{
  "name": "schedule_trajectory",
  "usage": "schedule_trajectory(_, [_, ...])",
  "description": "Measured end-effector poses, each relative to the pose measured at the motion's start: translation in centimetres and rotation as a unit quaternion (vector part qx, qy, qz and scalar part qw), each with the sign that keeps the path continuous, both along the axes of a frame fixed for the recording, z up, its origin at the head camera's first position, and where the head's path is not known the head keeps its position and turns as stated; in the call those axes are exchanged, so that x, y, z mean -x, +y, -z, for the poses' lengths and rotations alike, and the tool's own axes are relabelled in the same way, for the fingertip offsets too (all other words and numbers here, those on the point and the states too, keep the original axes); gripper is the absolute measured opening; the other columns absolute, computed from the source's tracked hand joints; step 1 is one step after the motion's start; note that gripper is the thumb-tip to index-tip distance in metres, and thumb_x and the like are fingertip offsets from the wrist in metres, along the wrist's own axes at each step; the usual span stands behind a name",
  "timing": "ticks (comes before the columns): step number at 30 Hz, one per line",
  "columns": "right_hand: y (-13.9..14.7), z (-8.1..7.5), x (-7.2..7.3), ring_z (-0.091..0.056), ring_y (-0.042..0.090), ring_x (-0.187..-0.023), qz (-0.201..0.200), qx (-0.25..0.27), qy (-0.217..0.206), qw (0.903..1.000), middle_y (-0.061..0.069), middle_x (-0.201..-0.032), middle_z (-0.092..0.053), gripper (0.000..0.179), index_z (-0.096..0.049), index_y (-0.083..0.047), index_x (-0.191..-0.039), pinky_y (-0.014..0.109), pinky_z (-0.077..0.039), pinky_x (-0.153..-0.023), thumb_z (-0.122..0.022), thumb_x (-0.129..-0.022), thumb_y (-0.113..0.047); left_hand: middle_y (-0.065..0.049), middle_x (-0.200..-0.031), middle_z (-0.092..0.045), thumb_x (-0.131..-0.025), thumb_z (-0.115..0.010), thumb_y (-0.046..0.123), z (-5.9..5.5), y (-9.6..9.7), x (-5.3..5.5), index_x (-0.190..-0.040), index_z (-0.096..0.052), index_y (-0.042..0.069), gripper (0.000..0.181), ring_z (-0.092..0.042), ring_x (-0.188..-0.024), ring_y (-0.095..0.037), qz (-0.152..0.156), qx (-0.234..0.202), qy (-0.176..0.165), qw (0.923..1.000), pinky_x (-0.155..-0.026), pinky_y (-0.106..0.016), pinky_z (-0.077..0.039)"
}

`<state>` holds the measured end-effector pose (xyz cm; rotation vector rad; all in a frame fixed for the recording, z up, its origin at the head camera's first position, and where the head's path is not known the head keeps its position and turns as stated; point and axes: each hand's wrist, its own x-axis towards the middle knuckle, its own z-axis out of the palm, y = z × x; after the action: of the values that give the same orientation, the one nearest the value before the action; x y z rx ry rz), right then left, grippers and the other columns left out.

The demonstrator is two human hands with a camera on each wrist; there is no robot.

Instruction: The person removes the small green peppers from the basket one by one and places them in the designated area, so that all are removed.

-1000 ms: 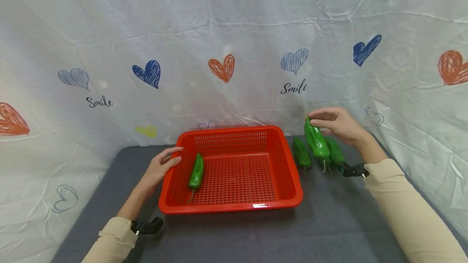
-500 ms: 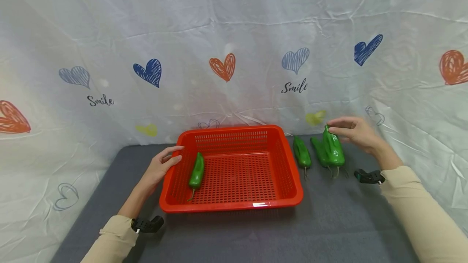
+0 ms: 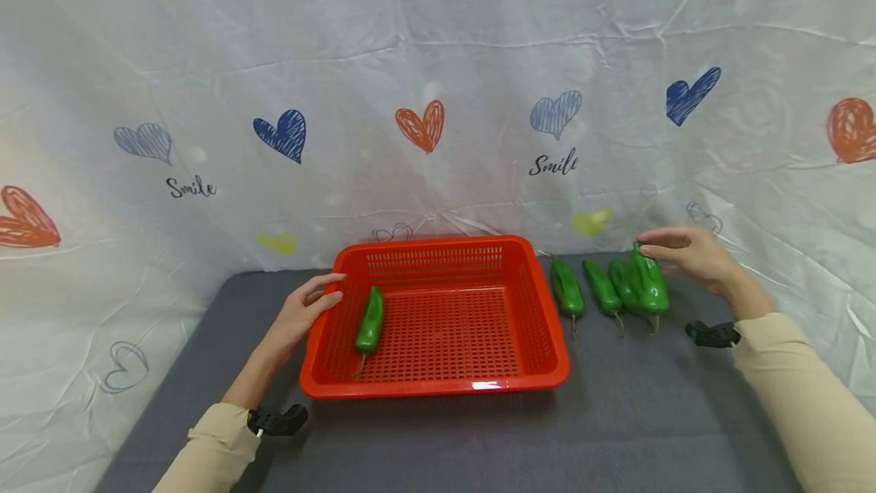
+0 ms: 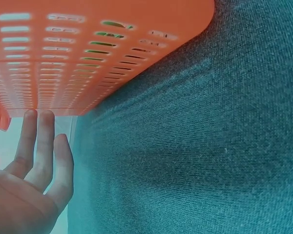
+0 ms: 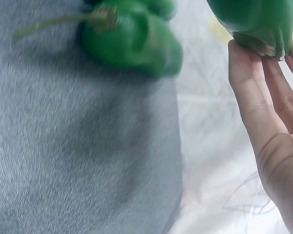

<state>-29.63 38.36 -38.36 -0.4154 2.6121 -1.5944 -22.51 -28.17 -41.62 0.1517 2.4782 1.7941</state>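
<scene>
A green chili pepper hangs stem down from my right hand, which pinches its tip between thumb and fingers. In the right wrist view the lower part of that pepper is cut off by the frame's top edge. Just left of it lie another pepper, partly hidden by the held one, and a third pepper. My left hand rests with loose fingers at the left rim of a red plastic basket. From the left wrist, several outstretched fingers show beside the basket's slotted wall.
Inside the basket, at its left, lies one green pepper. Another pepper lies close against the basket's right side. A grey cloth covers the table, and a white curtain with printed hearts hangs behind it.
My right hand has moved right and slightly toward me with the pepper, past the peppers on the cloth, uncovering one on its left. My left hand and the basket stay put.
</scene>
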Motion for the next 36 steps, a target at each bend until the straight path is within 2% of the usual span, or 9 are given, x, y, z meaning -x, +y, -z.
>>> schedule_trajectory(10, [2.0, 1.4, 0.9, -0.062, -0.004, -0.099, 0.015, -0.015, -0.006, 0.9998, -0.016, -0.116, -0.065, 0.042, -0.057, 0.011, -0.136, 0.027, -0.056, -0.076, -0.066, -0.102, -0.012, -0.022, -0.145, -0.049, -0.103, -0.064, 0.033, -0.2, 0.1, -0.1, -0.148, -0.051, 0.012, 0.051, -0.056, -0.120, -0.038, -0.004, -0.001, -0.001, 1.0000, -0.086, -0.044, -0.056])
schedule_trajectory(19, [3.4, 1.9, 1.8, -0.063, -0.002, -0.098, 0.019, -0.014, -0.043, 0.9988, -0.021, -0.112, -0.065, 0.045, -0.058, 0.007, -0.138, 0.028, -0.056, -0.076, -0.067, -0.101, -0.018, -0.024, -0.145, -0.049, -0.103, -0.063, 0.031, -0.4, 0.1, -0.2, -0.148, -0.051, 0.010, 0.051, -0.056, -0.120, -0.039, -0.002, -0.007, 0.004, 1.0000, -0.085, -0.043, -0.056])
schedule_trajectory(26, [3.8, 2.9, 2.7, -0.063, -0.002, -0.096, 0.019, -0.020, -0.052, 0.9983, -0.017, -0.112, -0.067, 0.050, -0.056, 0.010, -0.137, 0.029, -0.057, -0.077, -0.069, -0.100, -0.021, -0.025, -0.145, -0.049, -0.104, -0.063, 0.030, -0.5, 0.1, -0.3, -0.149, -0.050, 0.010, 0.051, -0.057, -0.118, -0.038, 0.001, -0.010, 0.001, 0.9999, -0.084, -0.044, -0.057])
schedule_trajectory(36, [4.2, 4.2, 3.6, -0.065, 0.000, -0.093, 0.029, -0.011, -0.066, 0.9973, -0.022, -0.105, -0.067, 0.053, -0.058, 0.009, -0.137, 0.030, -0.058, -0.075, -0.072, -0.098, -0.025, -0.025, -0.145, -0.049, -0.104, -0.062, 0.028, -0.5, 0.2, -0.3, -0.150, -0.049, 0.010, 0.051, -0.058, -0.117, -0.038, 0.003, -0.017, 0.000, 0.9999, -0.083, -0.045, -0.057])
